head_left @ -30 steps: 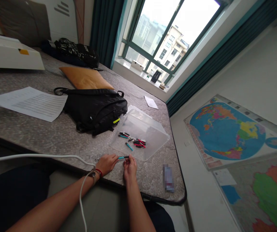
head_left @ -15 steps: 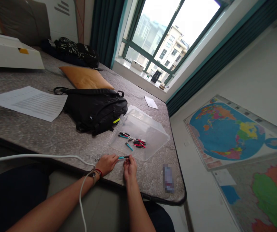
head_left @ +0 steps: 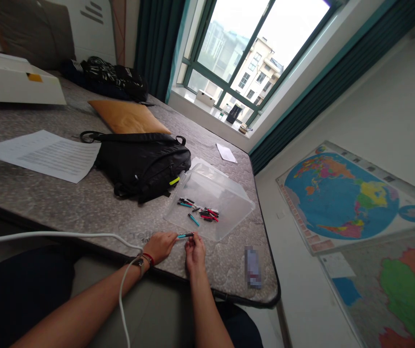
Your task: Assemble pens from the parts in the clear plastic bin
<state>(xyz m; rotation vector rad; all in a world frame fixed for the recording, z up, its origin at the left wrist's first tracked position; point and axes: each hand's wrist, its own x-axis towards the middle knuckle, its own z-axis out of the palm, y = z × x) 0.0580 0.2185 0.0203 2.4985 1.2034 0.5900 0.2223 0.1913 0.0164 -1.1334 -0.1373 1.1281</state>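
Observation:
My left hand [head_left: 161,245] pinches a small teal and black pen-like stick [head_left: 185,236] by its left end. My right hand [head_left: 194,252] has its fingertips at the stick's black right end, close to the mattress edge. Just beyond both hands lies a clear plastic tray [head_left: 229,215] holding several short teal, red and black sticks [head_left: 203,212]. A red band and a white cable [head_left: 122,290] cross my left wrist.
A black bag [head_left: 142,164] lies left of the tray on the grey mattress [head_left: 84,203]. Printed paper [head_left: 44,154], an orange cushion [head_left: 127,117], a white box [head_left: 15,82] and dark clothes sit farther back. World maps [head_left: 337,198] lie on the floor at right.

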